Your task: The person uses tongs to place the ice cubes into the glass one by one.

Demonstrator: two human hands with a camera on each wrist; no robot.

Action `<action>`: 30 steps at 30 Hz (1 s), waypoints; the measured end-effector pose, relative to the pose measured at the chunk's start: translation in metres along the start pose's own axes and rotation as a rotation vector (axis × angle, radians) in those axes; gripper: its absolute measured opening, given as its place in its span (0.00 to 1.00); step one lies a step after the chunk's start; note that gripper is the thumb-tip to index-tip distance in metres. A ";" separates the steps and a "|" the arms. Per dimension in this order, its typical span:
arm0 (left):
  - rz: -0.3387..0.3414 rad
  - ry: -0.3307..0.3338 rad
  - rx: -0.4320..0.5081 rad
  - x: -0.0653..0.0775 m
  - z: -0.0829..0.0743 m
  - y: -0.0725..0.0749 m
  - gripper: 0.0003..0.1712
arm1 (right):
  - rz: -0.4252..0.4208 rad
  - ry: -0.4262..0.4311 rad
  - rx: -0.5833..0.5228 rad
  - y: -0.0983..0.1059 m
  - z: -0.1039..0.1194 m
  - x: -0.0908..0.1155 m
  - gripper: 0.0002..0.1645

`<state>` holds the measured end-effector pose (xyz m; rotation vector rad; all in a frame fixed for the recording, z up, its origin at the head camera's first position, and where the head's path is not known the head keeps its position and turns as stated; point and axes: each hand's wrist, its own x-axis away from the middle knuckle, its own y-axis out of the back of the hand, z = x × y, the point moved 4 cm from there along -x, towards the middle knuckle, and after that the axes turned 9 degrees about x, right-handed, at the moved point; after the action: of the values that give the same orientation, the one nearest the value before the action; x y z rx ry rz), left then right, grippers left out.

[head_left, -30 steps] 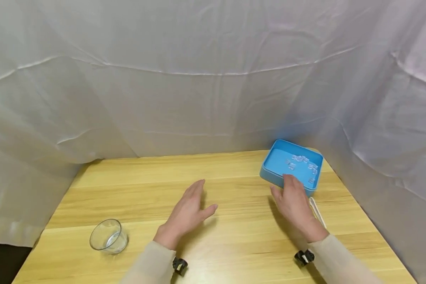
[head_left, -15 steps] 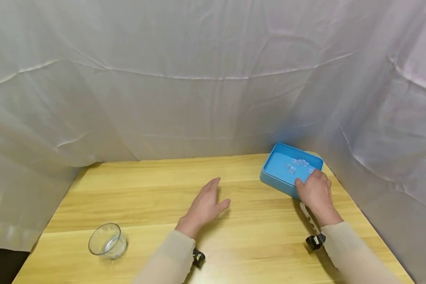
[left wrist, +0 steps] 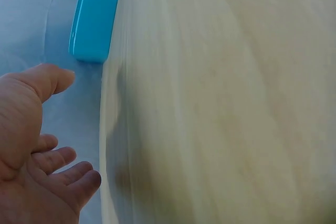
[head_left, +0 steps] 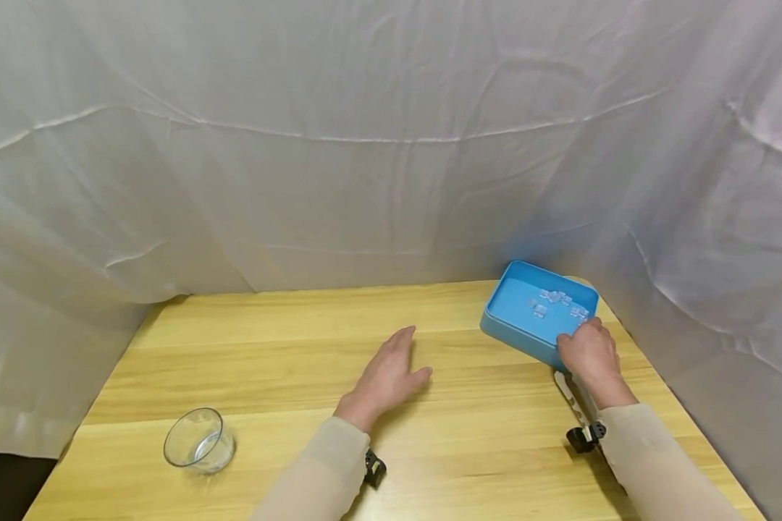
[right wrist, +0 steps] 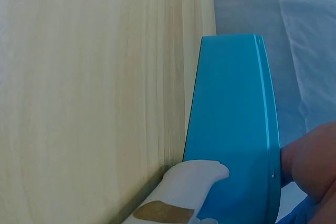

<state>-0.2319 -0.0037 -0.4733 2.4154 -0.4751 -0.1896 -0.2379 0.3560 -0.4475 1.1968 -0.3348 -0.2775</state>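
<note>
My right hand grips the near right corner of an open blue box at the table's back right. Its thumb lies on the rim in the right wrist view; the other fingertips are hidden. Several small clear pieces lie in the box. A white, tongs-like tool with brown patches lies against the box's near side, partly under my right wrist. My left hand hovers over the middle of the table, fingers spread and empty, left of the box.
A drinking glass stands at the table's left, with something clear at its base. Pale cloth hangs behind the wooden table and along its right side. A black camera sits on my right wrist.
My right hand has moved right along the near rim to the box's corner and taken hold there. My left hand has moved right, toward the box. The glass has stayed put.
</note>
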 end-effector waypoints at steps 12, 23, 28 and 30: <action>0.010 0.009 -0.010 -0.001 -0.002 -0.005 0.50 | 0.011 0.037 0.007 -0.004 0.014 0.004 0.45; -0.001 0.019 -0.001 -0.001 0.001 -0.006 0.51 | 0.029 0.070 -0.004 -0.013 0.034 0.010 0.44; -0.005 0.022 0.004 -0.002 0.002 -0.006 0.51 | 0.030 0.105 -0.012 -0.017 0.046 0.013 0.44; -0.007 0.026 0.008 -0.002 0.003 -0.005 0.51 | 0.040 0.108 -0.020 -0.019 0.050 0.014 0.45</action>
<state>-0.2329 -0.0007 -0.4787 2.4249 -0.4570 -0.1597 -0.2453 0.3009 -0.4471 1.1792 -0.2608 -0.1798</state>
